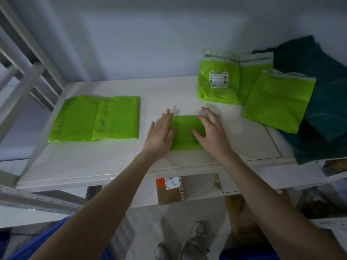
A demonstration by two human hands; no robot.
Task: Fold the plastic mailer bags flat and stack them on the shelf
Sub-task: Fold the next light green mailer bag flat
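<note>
Broadly: white shelf [120, 166] bearing dark green bags [326, 109], folded lime mailer stack [93, 119] parked left, labelled mailer [218, 79] unreadable, centre mailer [185, 132] pinned flat for creasing under left hand [159, 134] and right hand [212, 132], fingers straight, "ANZHU" carton [172, 190] below.

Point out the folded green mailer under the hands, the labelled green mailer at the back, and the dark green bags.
folded green mailer [185, 131]: head view, bare middle.
labelled green mailer [216, 94]: head view, lower front.
dark green bags [328, 102]: head view, upper surface.
</note>
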